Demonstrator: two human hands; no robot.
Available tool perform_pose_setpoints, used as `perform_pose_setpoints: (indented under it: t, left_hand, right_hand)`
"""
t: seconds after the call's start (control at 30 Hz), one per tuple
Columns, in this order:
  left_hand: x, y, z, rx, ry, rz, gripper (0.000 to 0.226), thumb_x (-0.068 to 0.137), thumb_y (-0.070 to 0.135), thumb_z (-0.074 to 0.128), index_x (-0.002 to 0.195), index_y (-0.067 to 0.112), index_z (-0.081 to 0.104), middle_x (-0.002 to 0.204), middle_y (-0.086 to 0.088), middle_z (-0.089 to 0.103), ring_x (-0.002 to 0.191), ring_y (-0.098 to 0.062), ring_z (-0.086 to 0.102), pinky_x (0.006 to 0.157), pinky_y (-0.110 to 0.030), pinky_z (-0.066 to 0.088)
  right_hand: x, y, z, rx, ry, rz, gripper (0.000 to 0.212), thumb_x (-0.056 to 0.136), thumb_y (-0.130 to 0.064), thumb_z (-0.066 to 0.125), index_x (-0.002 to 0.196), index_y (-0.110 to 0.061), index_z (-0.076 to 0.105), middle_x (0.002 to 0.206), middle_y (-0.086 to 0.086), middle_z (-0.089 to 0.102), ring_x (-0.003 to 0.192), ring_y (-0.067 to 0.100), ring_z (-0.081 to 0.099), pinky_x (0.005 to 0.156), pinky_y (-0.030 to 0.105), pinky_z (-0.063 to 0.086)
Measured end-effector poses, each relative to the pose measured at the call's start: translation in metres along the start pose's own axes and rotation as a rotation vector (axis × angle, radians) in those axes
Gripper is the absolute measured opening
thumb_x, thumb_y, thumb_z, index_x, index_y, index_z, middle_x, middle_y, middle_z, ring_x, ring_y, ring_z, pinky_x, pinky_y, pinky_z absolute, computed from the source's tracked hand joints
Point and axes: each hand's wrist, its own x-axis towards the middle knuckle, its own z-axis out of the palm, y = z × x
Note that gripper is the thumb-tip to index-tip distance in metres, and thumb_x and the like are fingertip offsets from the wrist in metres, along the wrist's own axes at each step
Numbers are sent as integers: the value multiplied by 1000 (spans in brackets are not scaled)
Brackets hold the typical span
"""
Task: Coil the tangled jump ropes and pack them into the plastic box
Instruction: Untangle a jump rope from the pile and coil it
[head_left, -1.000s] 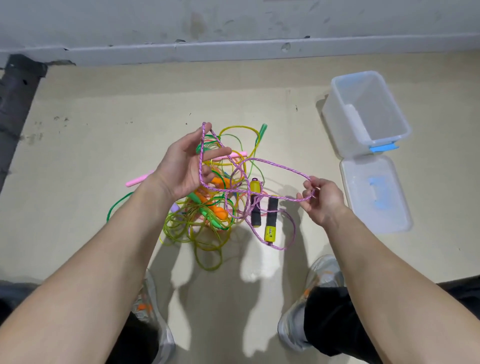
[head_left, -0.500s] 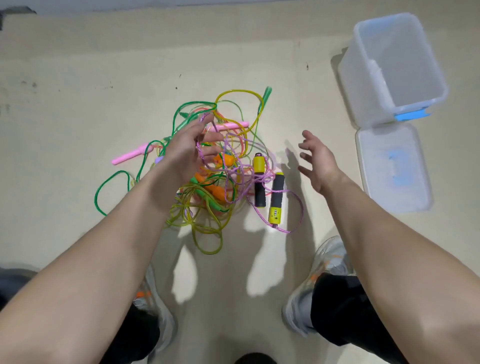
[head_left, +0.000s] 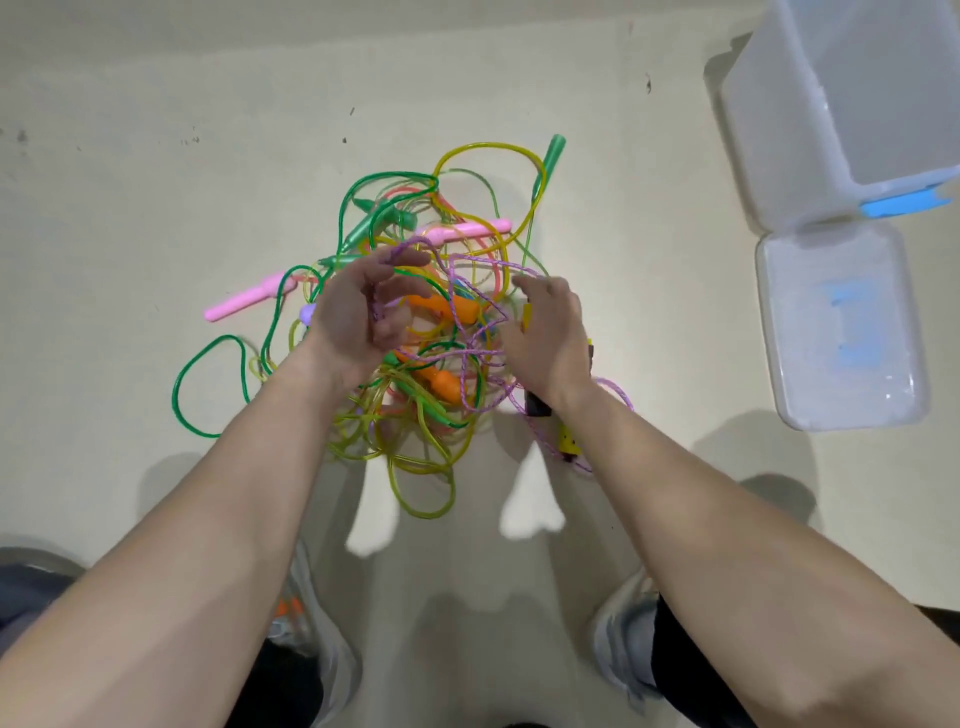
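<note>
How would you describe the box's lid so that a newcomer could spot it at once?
Find the clear plastic box at the upper right. Just below it in the picture lies the lid, flat. Unlike the box, it is shallow, with a pale blue patch.

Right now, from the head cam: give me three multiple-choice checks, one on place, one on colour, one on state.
1. Where is the lid of the plastic box?
A. closed on it
B. on the floor beside it
C. under the rope pile

2. What colour is the rope in the left hand?
A. purple
B. green
C. yellow

3. The box is:
A. closed
B. open, ropes inside
C. open, no rope seen inside

Key:
1 B, the lid lies flat on the floor next to the box.
2 A, the purple rope runs across the palm.
3 C, its open top shows only bare walls.
</note>
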Motion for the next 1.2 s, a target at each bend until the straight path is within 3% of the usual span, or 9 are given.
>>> perform_pose_setpoints:
  t: [0.2, 0.37, 0.57, 0.7, 0.77, 0.87, 1.0, 1.1, 1.2]
  left_hand:
    - [-14, 28, 10, -17, -226, -15, 35, 80, 15, 42, 98, 11, 71, 68, -3, 57, 30, -5, 25, 43, -22, 8]
    - [-28, 50, 18, -30, -305, -30, 37, 81, 17, 41, 88, 17, 77, 68, -1, 54, 31, -4, 26, 44, -21, 8]
    - [-25, 72, -12, -71, 31, 112, 31, 100, 20, 36, 115, 32, 62, 65, 8, 47, 38, -3, 17, 41, -20, 5]
    - [-35, 103, -32, -124, 250, 231, 16, 101, 23, 42, 105, 35, 51, 68, 9, 52, 39, -4, 16, 39, -19, 5]
    - [-47, 122, -33, -36, 351, 305, 18, 100, 24, 44, 109, 37, 53, 71, 7, 54, 40, -6, 19, 38, -18, 12]
    - [-67, 144, -22, 275, 432, 406, 34, 99, 25, 47, 129, 39, 54, 77, 3, 57, 42, -9, 26, 40, -18, 20]
    - [-101, 174, 8, 586, 457, 511, 55, 96, 25, 52, 150, 36, 42, 78, 1, 63, 52, -16, 34, 46, -23, 29]
    - [-135, 204, 28, 716, 489, 591, 52, 97, 29, 52, 148, 33, 45, 85, 2, 66, 68, -17, 47, 69, -29, 40]
    - [-166, 243, 37, 794, 546, 665, 63, 95, 30, 52, 155, 33, 33, 95, 1, 66, 87, -16, 59, 83, -28, 41]
  right_hand:
    - [50, -47, 7, -153, -293, -2, 56, 73, -56, 71, 110, -17, 54, 111, 3, 54, 97, 22, 53, 77, 36, 44]
    - [66, -45, 17, -151, -284, 70, 26, 85, -24, 66, 104, -18, 50, 106, 6, 60, 93, 28, 58, 74, 36, 46]
    - [66, -50, -31, 381, -272, 206, 13, 87, -6, 71, 95, -15, 70, 73, 3, 60, 60, 19, 58, 60, 32, 50]
    - [68, -54, -98, 411, -214, 253, 12, 90, -3, 69, 94, -14, 68, 72, 5, 57, 43, 9, 48, 50, 24, 42]
    - [70, -58, -131, 276, -126, 211, 13, 92, -5, 65, 91, -17, 69, 79, 4, 60, 48, 10, 48, 48, 22, 41]
    - [65, -74, -176, -178, -192, 9, 17, 86, -13, 72, 99, -24, 73, 92, -2, 68, 87, 13, 67, 78, 23, 50]
    - [42, -114, -222, -888, -264, -71, 33, 87, -25, 64, 119, -34, 67, 123, -4, 66, 117, 25, 61, 94, 30, 49]
    - [17, -152, -255, -1072, -9, -80, 33, 88, -7, 54, 116, -17, 67, 119, 9, 68, 111, 32, 65, 84, 33, 48]
    - [4, -186, -295, -877, 172, -19, 31, 97, -16, 47, 121, -7, 66, 124, 18, 66, 116, 37, 63, 87, 38, 49]
